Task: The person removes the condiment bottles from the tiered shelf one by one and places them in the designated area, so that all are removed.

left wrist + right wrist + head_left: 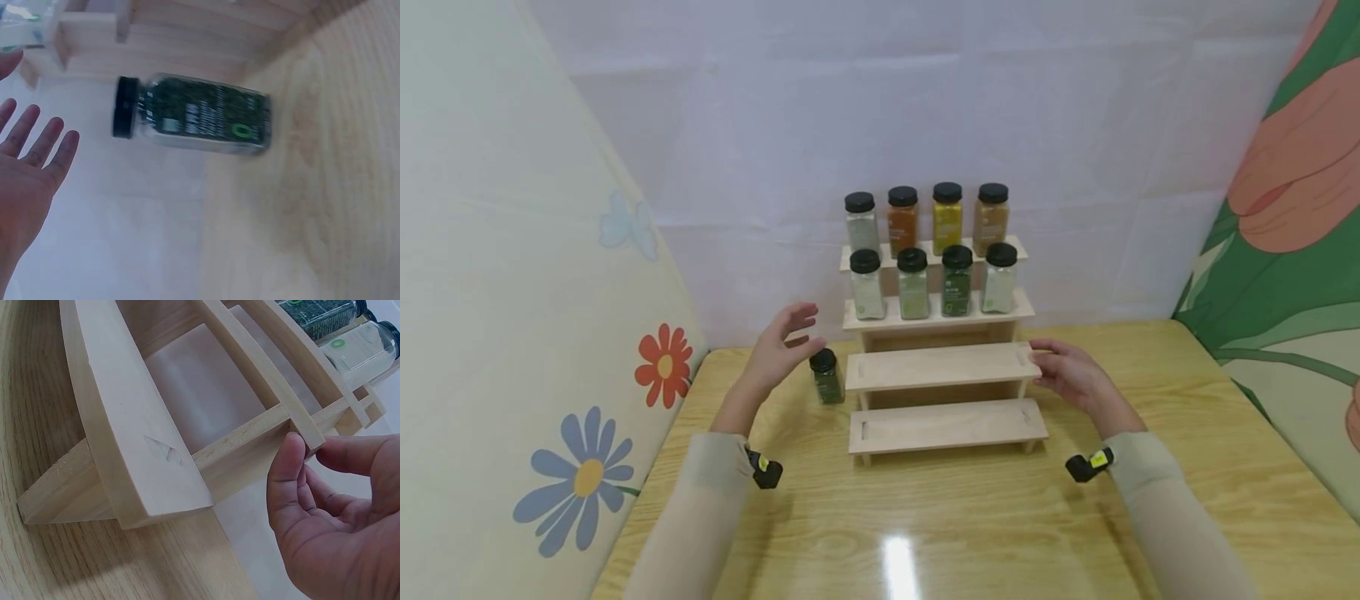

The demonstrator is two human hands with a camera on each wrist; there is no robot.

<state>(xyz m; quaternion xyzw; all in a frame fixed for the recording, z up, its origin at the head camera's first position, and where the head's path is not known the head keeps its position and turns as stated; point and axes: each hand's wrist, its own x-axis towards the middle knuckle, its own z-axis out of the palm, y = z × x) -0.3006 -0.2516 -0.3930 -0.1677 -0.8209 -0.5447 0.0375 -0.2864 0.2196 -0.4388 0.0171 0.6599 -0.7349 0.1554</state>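
A small jar of dark green herbs [827, 377] with a black lid stands on the wooden table, just left of a stepped wooden spice rack [940, 367]. My left hand [796, 330] hovers beside and above the jar with fingers spread, holding nothing. In the left wrist view the herb jar [194, 115] is apart from the open palm [31, 162]. My right hand [1054, 363] is at the right end of the rack's second-lowest step. In the right wrist view its thumb [286, 464] and forefinger pinch the end of that step [306, 434].
The rack's two upper steps each carry a row of black-lidded spice jars [925, 218]; its two lower steps [947, 425] are bare. Patterned fabric walls stand close on the left [550, 333], back and right [1285, 250]. The table [925, 533] stretches toward me.
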